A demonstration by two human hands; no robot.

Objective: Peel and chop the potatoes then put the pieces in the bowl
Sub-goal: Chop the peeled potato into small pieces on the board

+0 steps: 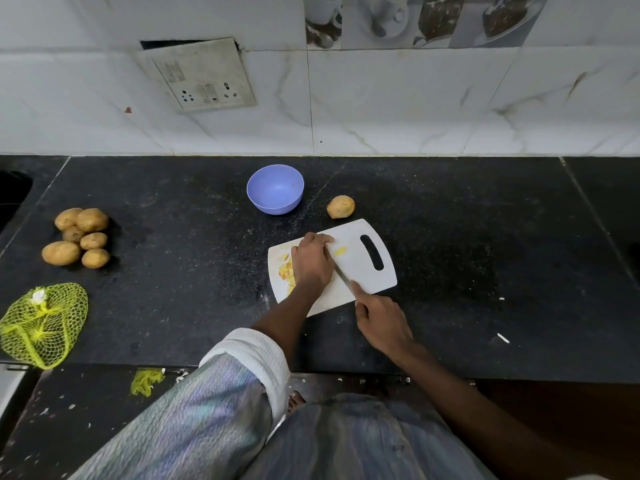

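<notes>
At the centre of the frame, the left hand (311, 261) pressed on potato pieces (286, 271) on the white cutting board (360, 268), fingers curled over them; the right hand (381, 323) gripped a knife (341, 273).

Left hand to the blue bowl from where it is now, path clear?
Probably yes. The left hand rests on the cutting board, and the bowl sits just beyond it with only bare counter between.
</notes>
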